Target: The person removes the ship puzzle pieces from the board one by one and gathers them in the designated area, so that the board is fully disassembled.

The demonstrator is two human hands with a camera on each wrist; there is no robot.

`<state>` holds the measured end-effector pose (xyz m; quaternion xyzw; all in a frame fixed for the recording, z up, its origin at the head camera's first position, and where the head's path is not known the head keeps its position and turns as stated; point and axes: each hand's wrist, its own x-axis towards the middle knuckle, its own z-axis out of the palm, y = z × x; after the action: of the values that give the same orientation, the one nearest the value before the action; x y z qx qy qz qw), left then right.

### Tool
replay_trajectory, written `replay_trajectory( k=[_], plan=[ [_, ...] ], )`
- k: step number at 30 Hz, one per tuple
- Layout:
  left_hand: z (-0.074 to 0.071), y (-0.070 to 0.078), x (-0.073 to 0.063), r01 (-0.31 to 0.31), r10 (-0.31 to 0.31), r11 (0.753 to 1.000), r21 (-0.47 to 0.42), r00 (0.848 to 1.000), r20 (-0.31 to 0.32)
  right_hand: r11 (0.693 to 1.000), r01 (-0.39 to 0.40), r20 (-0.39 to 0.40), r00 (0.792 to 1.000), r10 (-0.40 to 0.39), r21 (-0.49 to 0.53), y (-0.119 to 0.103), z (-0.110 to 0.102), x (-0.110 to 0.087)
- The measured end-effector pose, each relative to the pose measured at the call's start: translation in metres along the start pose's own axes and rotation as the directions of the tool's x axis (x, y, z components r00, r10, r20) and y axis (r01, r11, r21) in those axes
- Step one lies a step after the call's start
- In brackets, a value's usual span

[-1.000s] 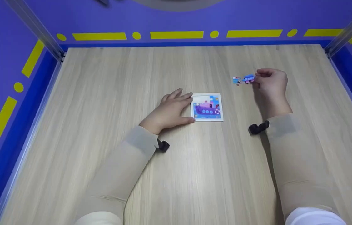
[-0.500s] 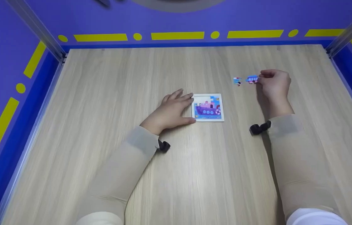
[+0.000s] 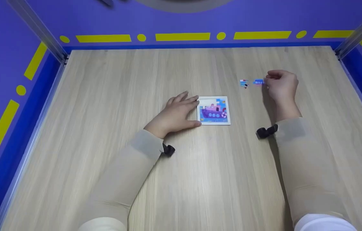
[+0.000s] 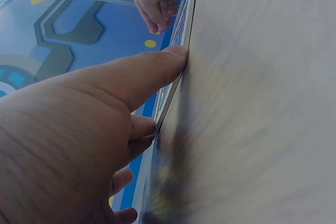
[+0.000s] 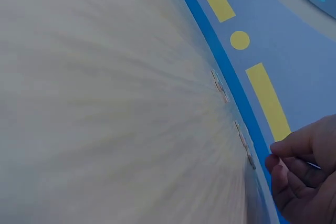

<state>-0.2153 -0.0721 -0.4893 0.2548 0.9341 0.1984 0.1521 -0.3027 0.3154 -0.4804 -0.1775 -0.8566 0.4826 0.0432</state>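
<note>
My left hand [image 3: 176,112] rests at the left side of a white-framed picture puzzle [image 3: 213,122], thumb and fingertips touching its edge. In the left wrist view the left thumb [image 4: 152,72] presses that edge. The puzzle shows a purple ship, with a pale gap at its upper left. My right hand [image 3: 282,85] is beside a blue and pink puzzle piece [image 3: 258,82] lying on the table. Its fingers are curled in the right wrist view, where they look apart from the piece [image 5: 244,145]. A thin pale edge shows between them; whether it is something held is unclear.
A second small puzzle piece [image 3: 243,83] lies left of the blue and pink one. The wooden table [image 3: 200,176] is bounded by a purple-blue back wall [image 3: 181,22] and side walls. Black wrist cameras [image 3: 168,150] sit on both sleeves.
The blue and pink piece shifted slightly right, turned from slanted to level, and now looks flatter. My right hand moved slightly right with it. The left hand stays at the frame.
</note>
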Motion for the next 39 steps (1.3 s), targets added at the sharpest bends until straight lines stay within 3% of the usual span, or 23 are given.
replay_trajectory(
  k=[8, 14, 20, 25, 30, 39],
  plan=[
    [0.000, 0.000, 0.000, 0.004, -0.004, 1.000, 0.001, 1.000, -0.001, 0.973, 0.037, 0.134, 0.989, -0.069, 0.227, -0.006, 0.009, -0.008],
    [0.000, 0.000, 0.000, 0.004, -0.004, 1.000, 0.005, 1.000, 0.000, 0.969, 0.073, 0.205, 0.971, -0.123, 0.234, -0.015, 0.018, -0.018],
    [-0.002, 0.001, -0.001, 0.007, -0.007, 1.000, -0.001, 1.000, -0.001, 0.945, 0.078, 0.285, 0.943, -0.173, 0.317, -0.026, 0.025, -0.028],
    [-0.001, 0.001, -0.001, 0.011, -0.011, 1.000, 0.018, 1.000, -0.009, 0.968, 0.143, 0.385, 0.898, -0.214, 0.204, -0.032, 0.033, -0.038],
    [-0.004, 0.000, -0.001, 0.013, -0.013, 1.000, 0.027, 1.000, -0.012, 0.983, 0.156, 0.489, 0.853, -0.182, 0.094, -0.036, 0.041, -0.050],
    [-0.003, -0.006, -0.002, 0.018, -0.017, 1.000, 0.024, 0.999, -0.029, 0.951, 0.308, 0.577, 0.778, -0.249, -0.004, -0.038, 0.058, -0.057]
  ],
)
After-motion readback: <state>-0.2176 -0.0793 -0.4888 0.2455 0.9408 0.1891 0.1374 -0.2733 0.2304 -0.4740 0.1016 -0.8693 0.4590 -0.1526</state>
